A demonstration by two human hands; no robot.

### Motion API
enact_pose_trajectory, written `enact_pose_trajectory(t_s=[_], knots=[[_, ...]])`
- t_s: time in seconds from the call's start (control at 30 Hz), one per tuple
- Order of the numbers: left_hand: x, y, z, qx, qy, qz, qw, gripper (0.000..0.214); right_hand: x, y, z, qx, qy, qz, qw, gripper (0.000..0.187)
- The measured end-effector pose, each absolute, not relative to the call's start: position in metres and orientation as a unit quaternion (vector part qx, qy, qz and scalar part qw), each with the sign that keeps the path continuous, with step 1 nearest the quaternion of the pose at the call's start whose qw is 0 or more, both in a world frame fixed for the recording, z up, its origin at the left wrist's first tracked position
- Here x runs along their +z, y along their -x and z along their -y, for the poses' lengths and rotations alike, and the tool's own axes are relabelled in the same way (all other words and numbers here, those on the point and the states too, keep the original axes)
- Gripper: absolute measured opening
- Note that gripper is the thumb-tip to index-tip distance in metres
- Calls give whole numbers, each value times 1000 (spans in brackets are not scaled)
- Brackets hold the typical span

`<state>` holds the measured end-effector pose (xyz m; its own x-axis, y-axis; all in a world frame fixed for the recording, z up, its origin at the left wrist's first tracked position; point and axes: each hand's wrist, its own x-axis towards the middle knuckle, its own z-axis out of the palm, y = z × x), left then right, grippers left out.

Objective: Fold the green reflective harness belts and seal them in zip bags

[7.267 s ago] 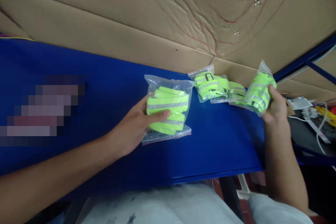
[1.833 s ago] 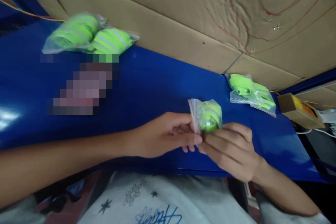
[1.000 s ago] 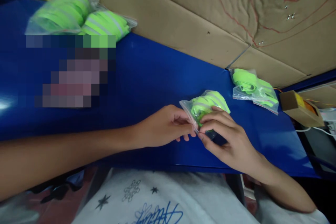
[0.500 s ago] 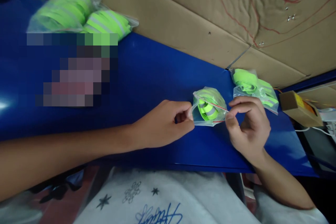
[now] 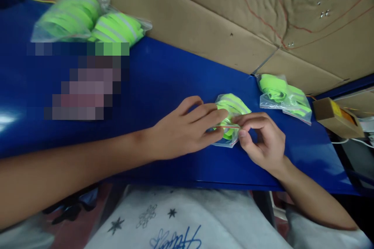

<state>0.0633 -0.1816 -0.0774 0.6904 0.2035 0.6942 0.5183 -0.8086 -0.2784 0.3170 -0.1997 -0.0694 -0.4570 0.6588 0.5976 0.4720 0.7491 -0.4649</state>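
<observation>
A small clear zip bag (image 5: 233,107) holding a rolled neon-green reflective strap lies on the blue table (image 5: 163,81), between my two hands. My left hand (image 5: 187,128) has its fingers reaching into the bag's mouth, onto the green strap. My right hand (image 5: 263,140) pinches the red-lined rim of the bag with thumb and forefinger. Part of the bag is hidden under my fingers.
Two more bagged green straps (image 5: 282,93) lie at the table's back right. A pile of filled bags (image 5: 87,19) sits at the back left. Cardboard sheets (image 5: 222,11) line the wall behind. A small cardboard box (image 5: 334,114) stands off the table's right end.
Half a second ago both hands pulled the bag's mouth apart. Now my left fingers have gone into the opening, and my right hand has moved left, closer to the bag.
</observation>
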Motion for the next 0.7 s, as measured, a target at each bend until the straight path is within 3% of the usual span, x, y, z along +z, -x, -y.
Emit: enact_pose_trajectory(t_s=[0.13,0.3,0.37,0.47,0.57,0.7], knots=[[-79,-66,183,-295,899,193,258,22,-69,-311,209,120,324,850,397,18],[-80,-66,191,-307,905,171,239,15,-66,-311,217,150,315,852,391,16],[-80,-65,190,-339,907,183,171,13,-64,-316,213,148,291,859,394,20],[-78,-61,182,-393,886,245,10,13,-62,-327,198,97,279,877,380,62],[-74,-57,170,-446,830,284,-175,14,-64,-335,183,53,342,888,303,97],[-70,-55,158,-444,793,278,-309,13,-73,-342,172,138,435,842,289,90]])
